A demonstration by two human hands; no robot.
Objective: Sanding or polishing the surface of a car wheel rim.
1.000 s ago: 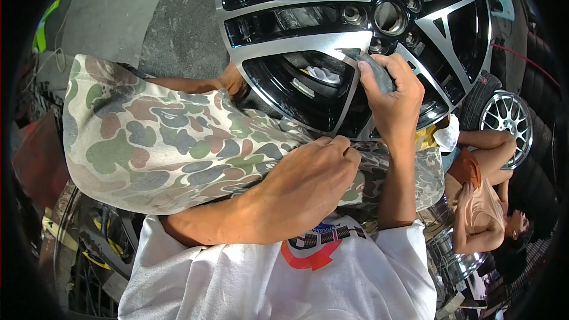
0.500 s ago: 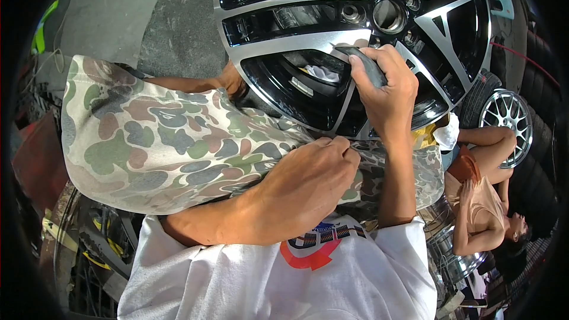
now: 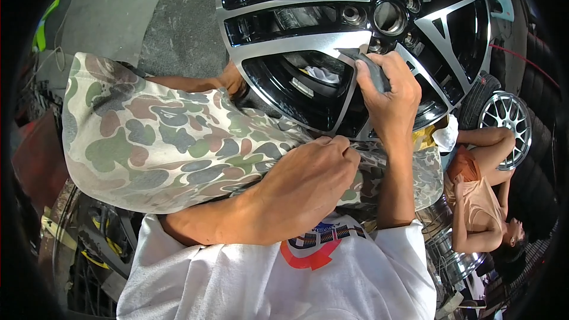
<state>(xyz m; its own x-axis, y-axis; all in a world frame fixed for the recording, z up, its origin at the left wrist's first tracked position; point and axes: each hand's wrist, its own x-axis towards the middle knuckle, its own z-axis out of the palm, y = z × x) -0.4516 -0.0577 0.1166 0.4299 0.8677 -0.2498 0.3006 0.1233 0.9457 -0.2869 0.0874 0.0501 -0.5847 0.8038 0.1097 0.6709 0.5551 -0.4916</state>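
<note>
In front of me is a car wheel rim (image 3: 320, 44) with bare silver spoke faces and glossy black recesses. My right hand (image 3: 394, 92) pinches a dark grey sheet, perhaps folded sandpaper (image 3: 374, 74), between thumb and fingers. Its thin edge touches the silver spoke near the hub, just below the round centre bore (image 3: 390, 18). My left hand (image 3: 317, 169) is closed and rests back-up over my lap. Its curled fingers hide whatever they may hold. A crumpled white cloth (image 3: 323, 75) shows through an opening of the rim.
My camouflage-clad leg (image 3: 178, 142) lies along the rim's near side. At right, a person (image 3: 483, 201) sits beside a silver multi-spoke wheel (image 3: 507, 121) and stacked dark tyres (image 3: 536, 160). A red sheet (image 3: 41, 163) and cables are at left; grey matting (image 3: 106, 24) covers the floor.
My right hand has shifted slightly right and down with the dark grey sheet. My left hand stays put. The seated person's hand has moved a little.
</note>
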